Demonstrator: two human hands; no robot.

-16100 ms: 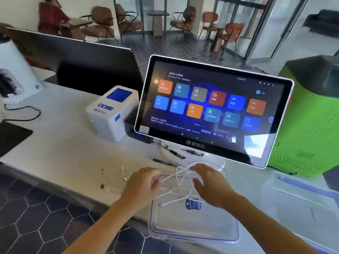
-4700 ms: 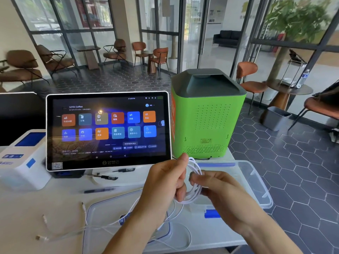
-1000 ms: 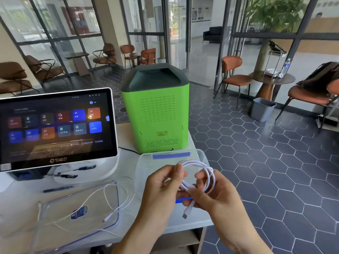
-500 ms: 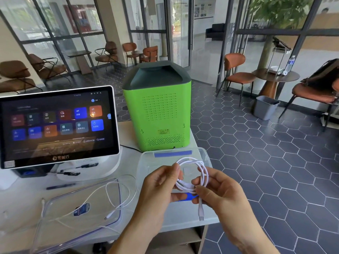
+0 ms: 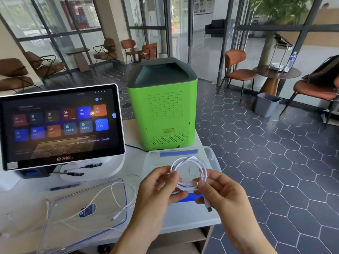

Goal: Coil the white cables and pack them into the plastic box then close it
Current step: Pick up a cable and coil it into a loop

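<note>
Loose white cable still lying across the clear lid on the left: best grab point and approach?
Take the loose white cable at the raised loop over the clear plastic lid's far right edge, coming from above with a thumb-and-finger pinch. The rest lies flat on the lid. Both hands are busy: left hand and right hand pinch the coiled white cable.

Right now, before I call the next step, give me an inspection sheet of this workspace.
Surface: white counter, box near its right edge.
Job's things: coiled white cable held above the open plastic box; clear lid lies apart, to the left.
Clutter: touchscreen terminal, green machine, dark pen.
Grips: left hand and right hand both pinch the coil at its bottom.
Cables: loose white cable uncoiled across the lid; one plug of the coil hangs below the right hand.
Surroundings: hexagon-tiled floor, orange chairs, grey bin, glass walls.
</note>
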